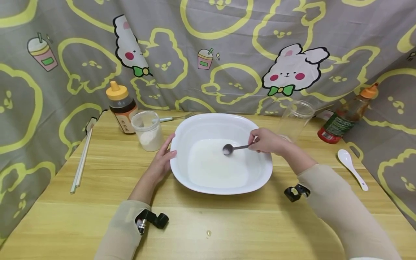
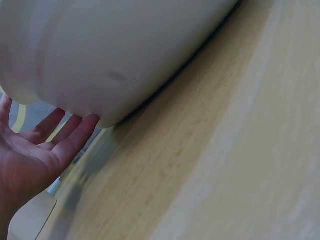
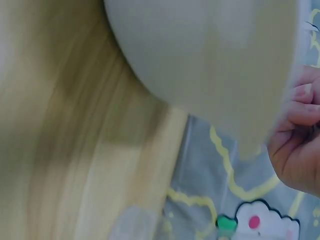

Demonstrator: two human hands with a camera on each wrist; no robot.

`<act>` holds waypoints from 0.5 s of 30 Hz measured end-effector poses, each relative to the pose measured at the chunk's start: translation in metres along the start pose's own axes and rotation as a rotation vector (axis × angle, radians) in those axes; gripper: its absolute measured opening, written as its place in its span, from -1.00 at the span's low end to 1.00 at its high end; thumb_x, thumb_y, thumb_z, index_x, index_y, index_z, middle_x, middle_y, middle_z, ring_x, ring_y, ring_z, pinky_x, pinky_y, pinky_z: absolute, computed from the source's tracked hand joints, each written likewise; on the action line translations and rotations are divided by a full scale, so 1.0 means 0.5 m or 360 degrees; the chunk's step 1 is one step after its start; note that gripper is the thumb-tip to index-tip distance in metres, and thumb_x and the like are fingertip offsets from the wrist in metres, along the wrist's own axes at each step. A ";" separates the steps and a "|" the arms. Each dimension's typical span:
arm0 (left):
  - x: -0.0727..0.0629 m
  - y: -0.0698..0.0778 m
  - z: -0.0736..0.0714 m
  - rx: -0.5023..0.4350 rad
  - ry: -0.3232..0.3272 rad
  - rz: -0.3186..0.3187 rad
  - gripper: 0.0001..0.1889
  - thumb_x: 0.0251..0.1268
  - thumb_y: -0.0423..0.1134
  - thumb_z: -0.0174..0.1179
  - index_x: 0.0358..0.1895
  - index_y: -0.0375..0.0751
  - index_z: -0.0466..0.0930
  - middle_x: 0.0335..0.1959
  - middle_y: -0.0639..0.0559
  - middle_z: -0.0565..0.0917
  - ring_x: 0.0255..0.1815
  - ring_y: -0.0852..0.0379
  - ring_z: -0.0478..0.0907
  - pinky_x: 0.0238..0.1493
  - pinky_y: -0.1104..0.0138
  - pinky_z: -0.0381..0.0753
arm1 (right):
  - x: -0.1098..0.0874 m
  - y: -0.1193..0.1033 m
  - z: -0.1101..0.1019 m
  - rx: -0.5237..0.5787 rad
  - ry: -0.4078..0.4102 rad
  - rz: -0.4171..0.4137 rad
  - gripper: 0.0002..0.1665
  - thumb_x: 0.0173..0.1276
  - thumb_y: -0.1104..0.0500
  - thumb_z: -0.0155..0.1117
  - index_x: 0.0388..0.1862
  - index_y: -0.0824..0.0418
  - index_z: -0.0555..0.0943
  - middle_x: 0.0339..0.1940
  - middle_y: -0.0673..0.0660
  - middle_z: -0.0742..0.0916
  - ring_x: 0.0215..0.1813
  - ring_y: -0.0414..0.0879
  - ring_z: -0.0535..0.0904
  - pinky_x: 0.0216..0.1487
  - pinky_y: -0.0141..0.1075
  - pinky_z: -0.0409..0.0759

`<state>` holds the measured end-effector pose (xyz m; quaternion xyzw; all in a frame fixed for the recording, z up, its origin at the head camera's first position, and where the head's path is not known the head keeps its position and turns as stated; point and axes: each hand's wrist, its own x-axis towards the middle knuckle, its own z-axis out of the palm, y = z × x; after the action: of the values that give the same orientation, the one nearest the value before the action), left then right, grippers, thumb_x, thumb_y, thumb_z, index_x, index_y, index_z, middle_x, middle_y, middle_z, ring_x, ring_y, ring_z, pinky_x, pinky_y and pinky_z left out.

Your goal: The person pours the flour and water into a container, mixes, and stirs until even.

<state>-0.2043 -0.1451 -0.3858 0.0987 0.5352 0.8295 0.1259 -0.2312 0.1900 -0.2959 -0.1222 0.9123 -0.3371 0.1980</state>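
Note:
In the head view a white basin [image 1: 221, 189] stands on the table, with a whitish layer [image 1: 216, 169] across its bottom. My left hand [image 1: 161, 159] holds the basin's left side, thumb at the rim; in the left wrist view its fingers [image 2: 75, 137] touch the outer wall. Above the basin's right part, my right hand [image 1: 267, 141] pinches the handle of a small dark spoon [image 1: 228, 149]. Some white stuff shows in the spoon's bowl. The right wrist view shows my curled right fingers [image 3: 302, 112] past the basin's rim, the spoon hidden there.
Left of the basin are a jar of white powder [image 1: 150, 135], a yellow-capped bottle [image 1: 121, 108] and chopsticks [image 1: 81, 160]. A fork-like utensil [image 1: 172, 118] lies behind. On the right stand a clear jar [image 1: 294, 121] and an orange-capped sauce bottle [image 1: 344, 117], near a white spoon [image 1: 351, 168].

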 end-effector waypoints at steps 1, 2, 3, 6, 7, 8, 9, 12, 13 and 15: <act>0.000 0.000 0.000 0.0004 0.0003 -0.0003 -0.31 0.13 -0.37 -0.05 0.34 0.04 -0.08 0.18 -0.29 0.12 -0.08 0.01 0.40 -0.22 0.25 0.51 | 0.009 -0.004 0.008 0.0035 0.0003 -0.0001 -0.90 0.11 0.32 0.13 -0.38 0.34 0.45 -0.73 0.09 0.48 -0.74 -0.17 0.23 -0.73 -0.40 0.19; -0.001 0.000 0.000 0.0006 0.0007 -0.0006 -0.31 0.13 -0.38 -0.06 0.34 0.04 -0.08 0.18 -0.30 0.12 -0.09 0.01 0.40 -0.22 0.25 0.51 | 0.018 -0.008 0.017 0.0073 0.0004 -0.0013 -0.89 0.11 0.32 0.13 -0.37 0.35 0.44 -0.74 0.10 0.48 -0.75 -0.18 0.23 -0.73 -0.40 0.18; -0.001 0.000 0.000 0.0008 0.0013 -0.0009 -0.32 0.13 -0.38 -0.06 0.34 0.05 -0.08 0.18 -0.29 0.13 -0.08 0.01 0.40 -0.22 0.25 0.51 | 0.026 -0.013 0.026 0.0104 -0.0007 -0.0027 -0.88 0.11 0.33 0.13 -0.37 0.36 0.44 -0.75 0.10 0.48 -0.76 -0.18 0.21 -0.74 -0.41 0.17; -0.003 -0.001 0.000 0.0010 0.0025 0.0000 -0.32 0.14 -0.40 -0.09 0.34 0.04 -0.08 0.18 -0.29 0.13 -0.08 0.01 0.39 -0.21 0.26 0.51 | 0.045 -0.029 0.054 0.0184 -0.0077 -0.0071 -0.86 0.12 0.32 0.14 -0.36 0.38 0.43 -0.77 0.09 0.47 -0.79 -0.20 0.19 -0.76 -0.42 0.15; -0.003 -0.001 0.000 0.0009 0.0025 0.0005 -0.32 0.14 -0.41 -0.09 0.34 0.03 -0.09 0.18 -0.28 0.12 -0.07 0.01 0.39 -0.21 0.26 0.50 | 0.048 -0.033 0.063 0.0204 -0.0115 -0.0087 -0.86 0.12 0.32 0.14 -0.36 0.38 0.43 -0.77 0.09 0.47 -0.80 -0.20 0.18 -0.77 -0.42 0.14; -0.003 -0.002 0.001 0.0005 0.0022 0.0014 -0.32 0.14 -0.42 -0.10 0.34 0.02 -0.09 0.19 -0.30 0.12 -0.07 0.00 0.38 -0.21 0.25 0.50 | 0.049 -0.038 0.071 0.0228 -0.0153 -0.0096 -0.87 0.12 0.32 0.14 -0.37 0.37 0.43 -0.78 0.09 0.47 -0.80 -0.20 0.17 -0.77 -0.42 0.13; -0.003 -0.002 0.001 0.0002 0.0017 0.0021 -0.32 0.14 -0.42 -0.10 0.34 0.01 -0.09 0.19 -0.30 0.11 -0.06 -0.01 0.38 -0.21 0.25 0.50 | 0.048 -0.043 0.079 0.0237 -0.0195 -0.0110 -0.88 0.12 0.32 0.15 -0.38 0.36 0.43 -0.78 0.09 0.46 -0.80 -0.20 0.17 -0.77 -0.42 0.13; 0.000 -0.003 0.002 0.0002 0.0004 0.0035 -0.32 0.13 -0.44 -0.12 0.34 -0.01 -0.10 0.20 -0.32 0.10 -0.05 -0.02 0.37 -0.19 0.25 0.50 | 0.035 -0.053 0.095 0.0261 -0.0315 -0.0162 -0.92 0.10 0.33 0.16 -0.43 0.30 0.44 -0.79 0.09 0.45 -0.81 -0.20 0.15 -0.78 -0.41 0.12; 0.000 -0.004 0.002 0.0005 0.0001 0.0038 -0.32 0.13 -0.43 -0.12 0.34 -0.02 -0.10 0.20 -0.32 0.09 -0.05 -0.02 0.38 -0.19 0.25 0.50 | 0.028 -0.054 0.098 0.0258 -0.0358 -0.0184 -0.92 0.10 0.33 0.16 -0.44 0.28 0.44 -0.80 0.08 0.44 -0.81 -0.20 0.15 -0.78 -0.41 0.11; 0.002 -0.005 0.002 0.0018 -0.0001 0.0037 -0.32 0.13 -0.43 -0.11 0.34 -0.01 -0.11 0.21 -0.30 0.08 -0.05 -0.01 0.38 -0.19 0.25 0.49 | 0.011 -0.054 0.099 0.0249 -0.0434 -0.0229 -0.92 0.09 0.34 0.16 -0.47 0.25 0.43 -0.80 0.08 0.43 -0.81 -0.19 0.14 -0.78 -0.41 0.11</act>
<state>-0.2045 -0.1430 -0.3875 0.1058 0.5387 0.8278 0.1157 -0.2118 0.1398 -0.3141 -0.2159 0.8368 -0.4008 0.3041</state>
